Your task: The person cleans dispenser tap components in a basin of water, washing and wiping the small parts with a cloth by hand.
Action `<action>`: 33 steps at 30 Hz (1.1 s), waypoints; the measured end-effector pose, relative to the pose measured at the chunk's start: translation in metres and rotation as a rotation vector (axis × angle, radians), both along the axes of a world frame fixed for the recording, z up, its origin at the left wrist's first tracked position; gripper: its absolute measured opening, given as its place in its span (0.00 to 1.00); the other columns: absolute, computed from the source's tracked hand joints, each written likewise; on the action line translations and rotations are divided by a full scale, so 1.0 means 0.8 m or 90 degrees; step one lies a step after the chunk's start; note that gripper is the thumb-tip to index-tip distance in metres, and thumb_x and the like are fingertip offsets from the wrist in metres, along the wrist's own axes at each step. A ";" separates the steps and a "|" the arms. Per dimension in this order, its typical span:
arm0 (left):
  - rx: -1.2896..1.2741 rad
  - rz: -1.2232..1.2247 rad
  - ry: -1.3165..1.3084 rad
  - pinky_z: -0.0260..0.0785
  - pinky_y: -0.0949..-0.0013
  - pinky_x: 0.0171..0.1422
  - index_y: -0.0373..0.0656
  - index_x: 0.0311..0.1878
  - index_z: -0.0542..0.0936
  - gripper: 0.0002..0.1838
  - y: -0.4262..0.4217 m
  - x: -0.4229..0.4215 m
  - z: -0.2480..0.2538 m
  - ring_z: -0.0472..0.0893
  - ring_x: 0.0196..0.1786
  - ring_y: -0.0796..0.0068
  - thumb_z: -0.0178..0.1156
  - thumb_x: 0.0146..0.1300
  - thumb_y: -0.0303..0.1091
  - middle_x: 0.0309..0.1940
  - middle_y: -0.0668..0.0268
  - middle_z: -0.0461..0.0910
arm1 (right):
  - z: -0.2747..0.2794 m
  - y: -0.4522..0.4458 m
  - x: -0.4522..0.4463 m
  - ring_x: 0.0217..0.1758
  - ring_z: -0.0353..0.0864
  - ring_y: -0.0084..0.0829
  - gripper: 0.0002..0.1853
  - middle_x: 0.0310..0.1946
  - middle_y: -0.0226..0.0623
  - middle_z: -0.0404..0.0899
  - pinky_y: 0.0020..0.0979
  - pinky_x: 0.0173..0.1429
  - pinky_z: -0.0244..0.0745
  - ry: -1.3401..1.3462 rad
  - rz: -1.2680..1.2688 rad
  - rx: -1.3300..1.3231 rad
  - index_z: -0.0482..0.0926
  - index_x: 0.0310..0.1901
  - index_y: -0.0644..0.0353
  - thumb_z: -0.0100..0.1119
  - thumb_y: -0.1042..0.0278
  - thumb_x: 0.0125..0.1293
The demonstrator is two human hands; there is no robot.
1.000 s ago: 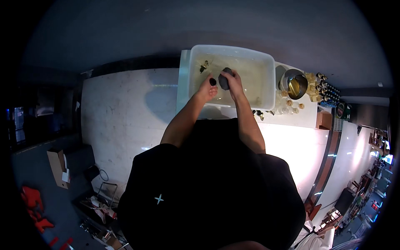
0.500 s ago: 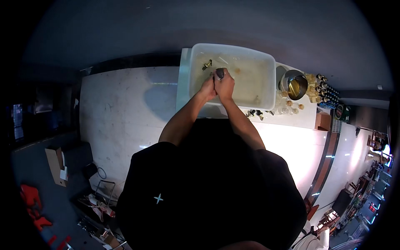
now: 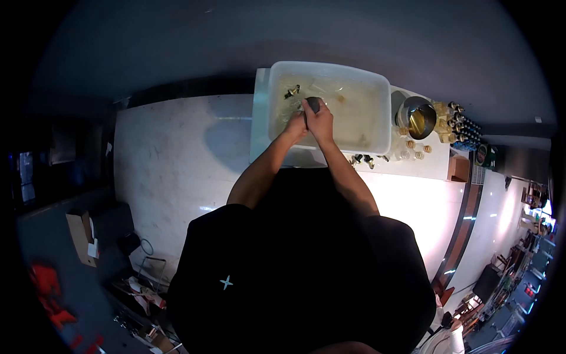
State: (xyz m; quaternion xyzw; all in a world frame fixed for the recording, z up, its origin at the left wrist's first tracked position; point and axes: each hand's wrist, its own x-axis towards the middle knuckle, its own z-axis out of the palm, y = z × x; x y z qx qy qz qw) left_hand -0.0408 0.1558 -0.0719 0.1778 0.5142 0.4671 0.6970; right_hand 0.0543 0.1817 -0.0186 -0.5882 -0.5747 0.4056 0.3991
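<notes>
Both hands are together over the left part of a translucent white plastic tub (image 3: pixel 389 112) of cloudy water. My right hand (image 3: pixel 320 125) is closed around a dark grey, soft-looking thing (image 3: pixel 313 104), whose rounded end shows above the fingers. My left hand (image 3: pixel 296 126) presses against its lower left side with curled fingers; what lies between the palms is hidden. A black and gold fitting (image 3: pixel 292 91) is in the tub, up and left of the hands. Small pale pieces in the water are too blurred to name.
Right of the tub stand a metal bowl (image 3: pixel 416 119) with something golden inside, small clear glass pieces (image 3: pixel 405 154), and rows of dark-topped bottles or fittings (image 3: pixel 461 127). More black and gold fittings (image 3: pixel 368 161) lie by the tub's near edge. A cardboard box (image 3: pixel 79 238) stands lower left.
Both hands stay together on the dark grey thing, with a slight shift in grip. The water left of the hands looks more stirred, and the small pieces in it have drifted.
</notes>
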 end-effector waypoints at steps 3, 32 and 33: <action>0.002 -0.059 0.049 0.47 0.71 0.16 0.50 0.22 0.66 0.25 0.001 0.005 0.008 0.61 0.12 0.81 0.51 0.73 0.55 0.12 0.73 0.61 | 0.015 0.004 0.008 0.37 0.87 0.46 0.17 0.31 0.49 0.85 0.37 0.45 0.78 -0.074 -0.050 -0.037 0.84 0.43 0.59 0.66 0.53 0.64; -0.077 0.106 -0.225 0.63 0.75 0.38 0.53 0.36 0.76 0.15 0.013 -0.018 -0.036 0.71 0.31 0.81 0.52 0.74 0.51 0.24 0.75 0.73 | -0.033 0.022 0.051 0.35 0.85 0.31 0.16 0.39 0.39 0.84 0.29 0.36 0.79 0.489 0.142 -0.488 0.78 0.49 0.63 0.58 0.60 0.68; -0.056 0.120 -0.233 0.64 0.75 0.38 0.53 0.38 0.77 0.13 0.011 -0.017 -0.030 0.71 0.32 0.82 0.52 0.74 0.50 0.25 0.75 0.74 | -0.032 0.018 0.045 0.35 0.85 0.32 0.16 0.40 0.40 0.84 0.30 0.38 0.80 0.527 0.153 -0.461 0.78 0.49 0.64 0.58 0.60 0.68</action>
